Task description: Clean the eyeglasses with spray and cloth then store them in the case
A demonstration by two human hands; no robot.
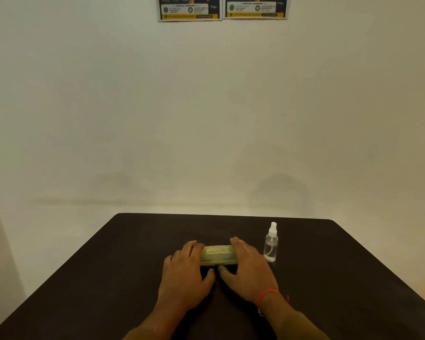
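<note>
A closed, yellowish translucent eyeglass case (218,254) with gold print lies in the middle of the dark table (108,278). My left hand (185,268) rests over its left end and my right hand (249,265) over its right end, thumbs at the front edge, so both hands grip it. A small clear spray bottle (271,242) with a white nozzle stands upright just right of my right hand. No eyeglasses or cloth show; whatever is inside the case is hidden.
The table's far edge (221,215) meets a plain cream wall. Two posters (222,8) hang high on that wall. A red thread bracelet (268,294) circles my right wrist.
</note>
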